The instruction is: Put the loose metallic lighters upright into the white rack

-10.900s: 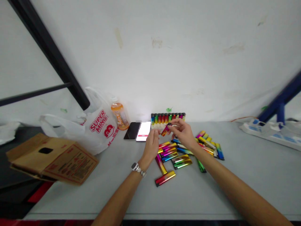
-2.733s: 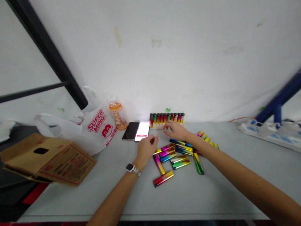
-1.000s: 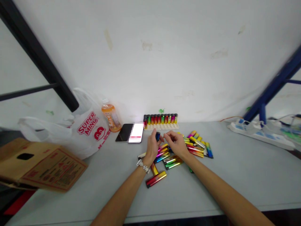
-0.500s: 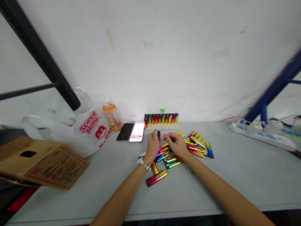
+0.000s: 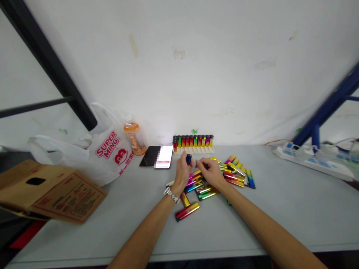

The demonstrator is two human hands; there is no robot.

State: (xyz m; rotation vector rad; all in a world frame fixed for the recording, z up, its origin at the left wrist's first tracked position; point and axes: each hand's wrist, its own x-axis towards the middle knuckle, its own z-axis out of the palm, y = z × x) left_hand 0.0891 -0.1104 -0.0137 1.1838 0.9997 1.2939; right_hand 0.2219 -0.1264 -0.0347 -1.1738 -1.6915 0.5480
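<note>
A dark blue lighter [image 5: 189, 159] is gripped upright in my left hand [image 5: 183, 172], its black top showing above the fingers. My right hand [image 5: 211, 171] is just to the right, thumb and forefinger drawn together, and whatever lies between them is hidden. Beneath and around both hands is a loose pile of shiny multicoloured lighters [image 5: 234, 179]. One red and gold lighter [image 5: 187, 212] lies apart at the near side. Behind my hands, a cream rack [image 5: 196, 151] holds several lighters [image 5: 195, 141] upright along its back, with bare holes at the front.
Left of the rack lie a tablet-like device [image 5: 148, 157] with a partly lit screen and an orange drink bottle [image 5: 135, 138]. Further left are a white plastic bag [image 5: 105, 164] and a cardboard box [image 5: 67, 198]. A white power strip [image 5: 311, 162] runs along the right.
The blue lighter has tilted slightly in my left hand and shows more of its body. My right hand has barely moved. The view has shifted slightly.
</note>
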